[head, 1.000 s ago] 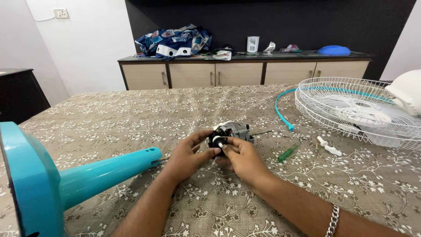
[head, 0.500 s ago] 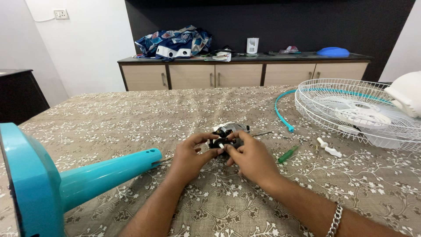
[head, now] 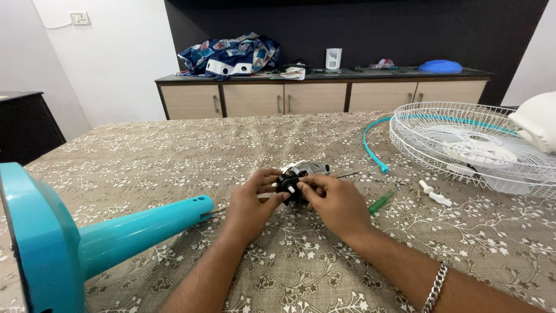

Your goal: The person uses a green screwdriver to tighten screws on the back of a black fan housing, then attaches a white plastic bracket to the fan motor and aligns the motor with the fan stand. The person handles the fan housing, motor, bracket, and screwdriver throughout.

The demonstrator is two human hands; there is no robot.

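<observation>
While the teal stand (head: pixel 116 232) fills the lower left and the white grille (head: pixel 475 145) the upper right, the motor (head: pixel 304 174) sits mid-frame between both hands. The left hand (head: pixel 252 203) and right hand (head: pixel 336 203) pinch its black end; best grip firmly, turning gently.

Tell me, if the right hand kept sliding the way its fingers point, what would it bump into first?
The right hand points left, across the table, with its fingertips already on the small fan motor. Past that, it would most likely meet the left hand, which grips the motor from the other side. Depth is hard to judge.
</observation>
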